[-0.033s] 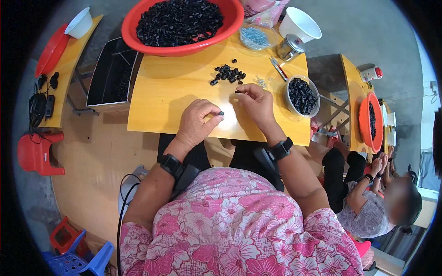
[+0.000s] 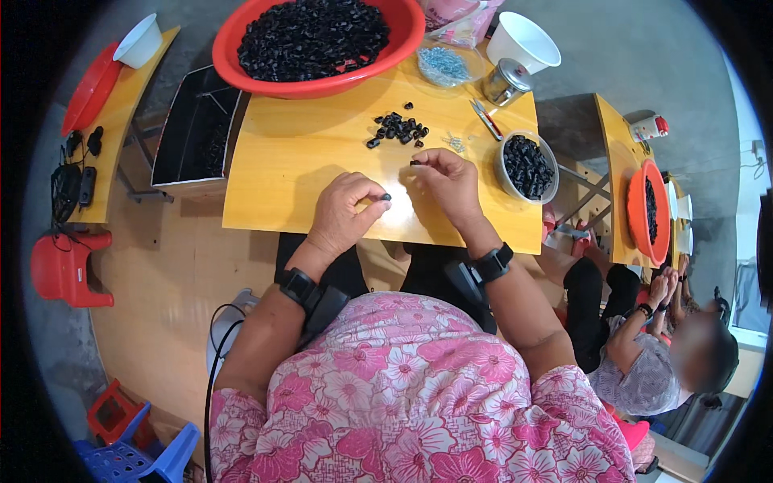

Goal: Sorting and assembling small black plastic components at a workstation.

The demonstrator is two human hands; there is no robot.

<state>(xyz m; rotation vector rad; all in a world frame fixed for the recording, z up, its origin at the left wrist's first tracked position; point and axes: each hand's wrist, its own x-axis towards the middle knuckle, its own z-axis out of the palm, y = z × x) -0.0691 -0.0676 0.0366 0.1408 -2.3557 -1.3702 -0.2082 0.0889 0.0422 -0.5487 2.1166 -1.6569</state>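
Note:
Between the thumb and forefinger of my left hand [image 2: 346,211] is a small black plastic piece [image 2: 386,197], held over the near edge of the yellow table [image 2: 298,145]. My right hand [image 2: 448,183] pinches another small black piece [image 2: 415,163] at its fingertips, a little farther away. Both hands are closed and apart from each other. Just beyond my right fingertips lies a loose pile of black plastic pieces [image 2: 394,127]. To the right of that pile is a little heap of thin metal pins [image 2: 456,143], too small to make out exactly.
A red basin [image 2: 322,87] full of black pieces stands at the far left. A clear tub [image 2: 551,193] of black parts sits at right, with scissors [image 2: 486,119], a metal cup [image 2: 507,82], a dish of silvery pieces [image 2: 443,66] and a white bowl [image 2: 525,42] beyond. Another person [image 2: 644,366] sits at right.

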